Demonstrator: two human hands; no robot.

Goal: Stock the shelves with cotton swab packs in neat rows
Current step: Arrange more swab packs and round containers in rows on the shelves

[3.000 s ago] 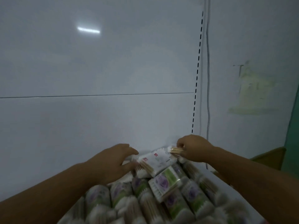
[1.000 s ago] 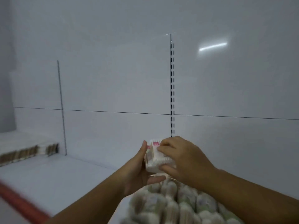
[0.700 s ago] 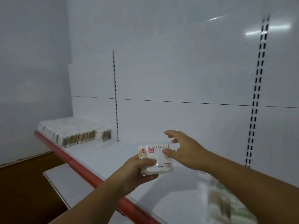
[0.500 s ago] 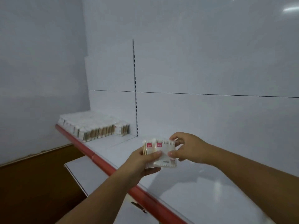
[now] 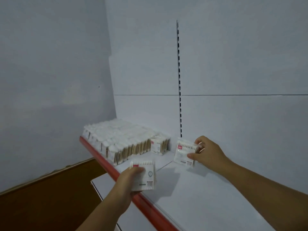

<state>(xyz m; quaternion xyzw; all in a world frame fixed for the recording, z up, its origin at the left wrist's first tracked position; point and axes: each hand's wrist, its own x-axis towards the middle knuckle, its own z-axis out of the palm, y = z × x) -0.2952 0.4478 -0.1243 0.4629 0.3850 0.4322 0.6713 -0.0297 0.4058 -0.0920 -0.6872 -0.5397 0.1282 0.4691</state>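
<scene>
Left hand [image 5: 127,182] grips one cotton swab pack [image 5: 146,174] from its left side, thumb curled over the face, above the red front edge [image 5: 115,172]. Right hand [image 5: 206,154] pinches a second pack [image 5: 183,153] by its right side, upright. Its low edge is at or just above the white shelf [image 5: 208,194]; too blurry to tell contact.

Both packs are flat clear sleeves with a row of white tips along the top, a red label top-left and small print at the bottom.

The stocked block [image 5: 121,140] is at 9 o'clock from the right hand, in tight rows in the corner. One face-out pack [image 5: 156,146] stands at its right end. The slotted upright [image 5: 179,80] is at 12 o'clock from the second pack.
</scene>
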